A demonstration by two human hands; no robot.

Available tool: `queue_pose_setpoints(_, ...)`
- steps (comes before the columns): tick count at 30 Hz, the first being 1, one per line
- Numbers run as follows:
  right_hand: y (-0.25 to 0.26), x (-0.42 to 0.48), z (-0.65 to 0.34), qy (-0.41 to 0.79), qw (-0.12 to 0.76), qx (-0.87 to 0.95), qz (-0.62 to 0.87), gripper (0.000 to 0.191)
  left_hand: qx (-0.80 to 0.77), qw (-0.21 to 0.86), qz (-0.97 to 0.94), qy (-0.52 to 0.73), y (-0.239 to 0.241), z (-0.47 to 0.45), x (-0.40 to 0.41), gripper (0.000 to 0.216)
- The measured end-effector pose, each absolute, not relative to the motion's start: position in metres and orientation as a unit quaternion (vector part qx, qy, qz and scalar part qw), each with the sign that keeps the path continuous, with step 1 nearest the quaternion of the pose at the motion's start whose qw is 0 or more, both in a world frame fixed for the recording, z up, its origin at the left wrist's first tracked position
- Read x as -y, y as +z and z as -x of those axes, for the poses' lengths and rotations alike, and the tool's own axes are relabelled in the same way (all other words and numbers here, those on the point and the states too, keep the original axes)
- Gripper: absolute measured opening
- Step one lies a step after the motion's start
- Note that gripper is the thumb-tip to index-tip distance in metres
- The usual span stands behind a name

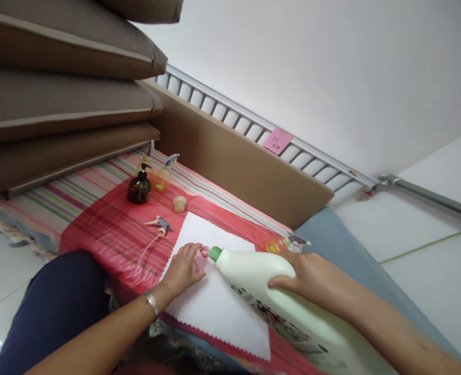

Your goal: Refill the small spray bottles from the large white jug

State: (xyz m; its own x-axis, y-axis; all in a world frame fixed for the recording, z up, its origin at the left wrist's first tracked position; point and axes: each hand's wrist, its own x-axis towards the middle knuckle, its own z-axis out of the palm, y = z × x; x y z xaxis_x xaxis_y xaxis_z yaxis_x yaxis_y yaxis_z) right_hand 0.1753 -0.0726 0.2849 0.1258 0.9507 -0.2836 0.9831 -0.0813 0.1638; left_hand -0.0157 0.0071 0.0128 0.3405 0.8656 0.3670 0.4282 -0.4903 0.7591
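My right hand (312,278) grips a large white bottle (261,276) tilted on its side, its green spout (215,253) touching the mouth of a small pink bottle (201,258). My left hand (183,268) is closed around that small pink bottle, holding it upright on a white cloth (218,307). A silver bracelet sits on my left wrist. A loose spray head (158,225) with its thin tube lies on the red mat just left of the cloth.
On the red striped mat (109,229) stand a dark brown pump bottle (139,187) and a yellow spray bottle (163,174), with a small beige cap (179,203) nearby. An orange spray bottle (283,243) lies behind my right hand. Brown cushions (59,94) are stacked at left.
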Motion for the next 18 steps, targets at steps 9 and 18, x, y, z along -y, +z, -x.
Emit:
queue_pose_setpoints(9, 0.2844, 0.073, -0.1789, -0.056, 0.154, -0.662, -0.732, 0.042, -0.418, 0.281, -0.766, 0.399, 0.0138, 0.016, -0.0068, 0.061)
queue_pose_setpoints(18, 0.284, 0.072, -0.1762, -0.048, 0.162, -0.658, -0.734, 0.041, -0.416, 0.278, -0.769, 0.397, 0.0104, 0.0151, -0.0079, 0.061)
